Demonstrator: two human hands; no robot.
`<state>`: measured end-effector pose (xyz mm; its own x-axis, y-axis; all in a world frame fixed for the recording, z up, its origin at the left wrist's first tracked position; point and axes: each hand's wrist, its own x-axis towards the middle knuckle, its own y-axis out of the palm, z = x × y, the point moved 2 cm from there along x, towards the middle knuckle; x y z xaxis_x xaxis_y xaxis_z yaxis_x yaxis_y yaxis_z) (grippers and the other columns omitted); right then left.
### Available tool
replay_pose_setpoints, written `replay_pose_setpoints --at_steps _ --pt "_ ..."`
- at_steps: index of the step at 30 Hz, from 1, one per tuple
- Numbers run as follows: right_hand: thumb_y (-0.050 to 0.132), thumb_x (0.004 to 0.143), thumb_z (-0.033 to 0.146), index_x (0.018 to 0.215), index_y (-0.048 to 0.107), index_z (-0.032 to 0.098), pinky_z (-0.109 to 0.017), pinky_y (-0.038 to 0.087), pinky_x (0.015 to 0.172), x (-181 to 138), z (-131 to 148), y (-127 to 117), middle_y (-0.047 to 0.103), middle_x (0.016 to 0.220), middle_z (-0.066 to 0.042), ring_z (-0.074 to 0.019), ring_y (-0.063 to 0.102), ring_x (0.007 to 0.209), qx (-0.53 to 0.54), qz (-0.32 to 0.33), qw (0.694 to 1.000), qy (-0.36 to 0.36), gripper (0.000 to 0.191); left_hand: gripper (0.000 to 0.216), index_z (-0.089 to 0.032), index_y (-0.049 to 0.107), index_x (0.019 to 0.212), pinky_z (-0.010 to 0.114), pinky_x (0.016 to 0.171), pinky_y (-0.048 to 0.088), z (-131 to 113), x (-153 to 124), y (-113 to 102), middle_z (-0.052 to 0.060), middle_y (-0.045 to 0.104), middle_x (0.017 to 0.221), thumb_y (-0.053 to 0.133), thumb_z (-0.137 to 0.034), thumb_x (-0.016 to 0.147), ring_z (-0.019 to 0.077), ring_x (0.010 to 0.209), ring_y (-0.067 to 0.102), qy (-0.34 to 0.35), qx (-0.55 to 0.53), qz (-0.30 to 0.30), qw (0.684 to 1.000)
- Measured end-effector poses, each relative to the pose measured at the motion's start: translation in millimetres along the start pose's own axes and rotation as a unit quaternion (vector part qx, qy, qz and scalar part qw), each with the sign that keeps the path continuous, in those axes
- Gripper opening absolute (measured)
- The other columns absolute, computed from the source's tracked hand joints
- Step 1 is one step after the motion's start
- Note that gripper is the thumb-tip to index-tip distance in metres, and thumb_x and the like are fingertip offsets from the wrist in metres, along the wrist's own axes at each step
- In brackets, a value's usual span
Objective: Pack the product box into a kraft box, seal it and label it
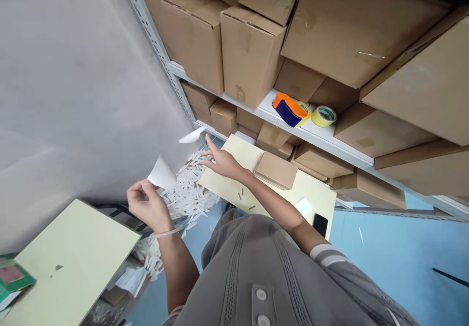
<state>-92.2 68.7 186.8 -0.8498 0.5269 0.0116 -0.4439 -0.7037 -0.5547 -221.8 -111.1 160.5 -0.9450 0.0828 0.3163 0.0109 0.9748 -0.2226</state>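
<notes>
My left hand (146,198) pinches the lower edge of a small white piece of paper (161,173), which curls upward over the floor. To the right of it, my right hand (222,162) is stretched out with its fingers apart. Just off its index fingertip is a second white piece of paper (191,136), in the air; whether it touches the finger I cannot tell. Below both hands, a heap of white paper strips (192,189) covers the floor by the wall. My right forearm passes over a pale yellow table (220,182).
On the table are a stack of brown cardboard pieces (276,170), a white sheet (303,206) and a black phone (320,225). A metal shelf (344,145) holds cardboard boxes (249,52), an orange-and-blue tape dispenser (291,108) and a tape roll (324,116). Another pale table (73,262) stands left.
</notes>
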Motion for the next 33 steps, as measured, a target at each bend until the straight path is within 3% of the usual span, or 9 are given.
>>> replay_pose_setpoints --at_steps 3,8,11,15,20,28,33 --pt "0.057 0.087 0.029 0.148 0.024 0.029 -0.028 0.046 0.081 -19.6 -17.1 3.2 0.068 0.116 -0.002 -0.0154 0.065 0.089 -0.013 -0.005 1.0 0.015 0.069 0.016 -0.016 0.053 0.082 0.029 0.072 0.049 9.3 -4.1 -4.3 -0.002 0.054 0.074 0.051 -0.033 0.082 0.013 0.068 0.055 -0.016 0.003 0.007 1.0" --pt "0.06 0.086 0.031 0.124 0.05 0.026 -0.028 0.044 0.079 -56.0 -18.9 7.9 0.068 0.101 0.0 -0.0151 0.063 0.087 -0.035 -0.016 0.999 -0.004 0.039 0.018 -0.017 0.054 0.086 0.027 0.073 0.047 11.6 -23.0 16.3 -0.002 0.056 0.077 0.05 -0.034 0.085 0.012 0.068 0.056 -0.019 0.01 0.088 0.996" --pt "0.065 0.082 0.036 0.107 0.054 0.023 -0.031 0.042 0.082 -73.1 -9.6 17.2 0.063 0.105 -0.003 -0.0188 0.06 0.095 -0.068 -0.058 0.996 -0.019 0.03 0.017 -0.018 0.054 0.084 0.026 0.075 0.046 -7.7 -45.0 43.5 -0.002 0.056 0.074 0.049 -0.034 0.087 0.0123 0.07 0.056 0.0 -0.004 0.18 0.984" --pt "0.062 0.081 0.026 0.101 0.05 0.023 -0.035 0.04 0.084 -91.2 -12.0 21.6 0.058 0.104 -0.005 -0.0219 0.056 0.1 -0.103 -0.136 0.985 0.033 0.023 0.014 -0.02 0.054 0.09 0.026 0.079 0.046 -42.2 -83.3 77.1 0.002 0.06 0.089 0.052 -0.033 0.087 0.0132 0.079 0.058 0.022 -0.064 0.315 0.947" --pt "0.052 0.082 0.016 0.092 0.051 0.023 -0.033 0.041 0.081 -117.5 -32.1 5.4 0.057 0.097 -0.003 -0.02 0.056 0.093 -0.072 -0.235 0.965 0.089 0.012 0.018 -0.021 0.051 0.102 0.028 0.078 0.047 -60.6 -118.0 95.3 0.005 0.058 0.105 0.053 -0.033 0.088 0.0137 0.082 0.059 0.016 -0.101 0.41 0.906" --pt "0.054 0.076 0.014 0.081 0.057 0.023 -0.033 0.042 0.085 -149.5 -59.5 -17.7 0.056 0.095 -0.003 -0.0191 0.056 0.093 -0.053 -0.331 0.932 0.136 0.01 0.026 -0.022 0.049 0.102 0.028 0.077 0.048 -55.0 -129.9 108.2 0.004 0.056 0.106 0.061 -0.033 0.081 0.0119 0.076 0.059 -0.028 -0.123 0.492 0.862" --pt "0.055 0.072 0.015 0.075 0.057 0.023 -0.034 0.043 0.085 -163.8 -74.2 -34.2 0.057 0.094 -0.003 -0.0194 0.057 0.09 -0.019 -0.368 0.914 0.168 0.008 0.022 -0.022 0.05 0.101 0.028 0.078 0.047 -51.5 -129.6 125.8 0.003 0.056 0.102 0.055 -0.038 0.085 0.0118 0.077 0.059 -0.057 -0.14 0.494 0.856"
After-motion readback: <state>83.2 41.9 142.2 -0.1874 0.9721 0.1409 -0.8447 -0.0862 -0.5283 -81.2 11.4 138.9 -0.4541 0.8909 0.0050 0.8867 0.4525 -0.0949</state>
